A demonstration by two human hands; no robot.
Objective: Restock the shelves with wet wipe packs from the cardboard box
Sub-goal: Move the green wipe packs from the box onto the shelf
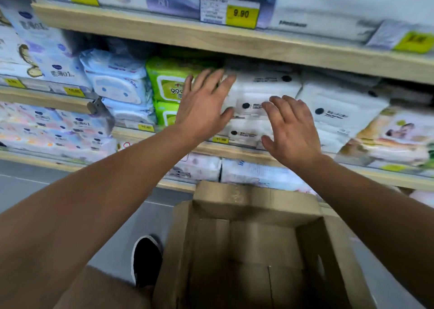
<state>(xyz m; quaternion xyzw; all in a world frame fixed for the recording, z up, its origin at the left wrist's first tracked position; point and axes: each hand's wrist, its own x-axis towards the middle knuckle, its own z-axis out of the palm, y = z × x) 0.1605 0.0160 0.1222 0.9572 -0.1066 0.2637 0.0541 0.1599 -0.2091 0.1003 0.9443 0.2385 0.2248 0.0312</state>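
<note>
Hands spread flat, fingers apart and gripping nothing: left hand (203, 102) and right hand (291, 130) press white wet wipe packs (258, 90) into the shelf (234, 150); cardboard box (256, 245) below the grip looks empty, so squaring the stack likely comes next.

Cardboard box (253, 250) on floor below shelf (164, 133); wet wipe packs (260, 104) stacked on shelf, both hands spread before them.
</note>
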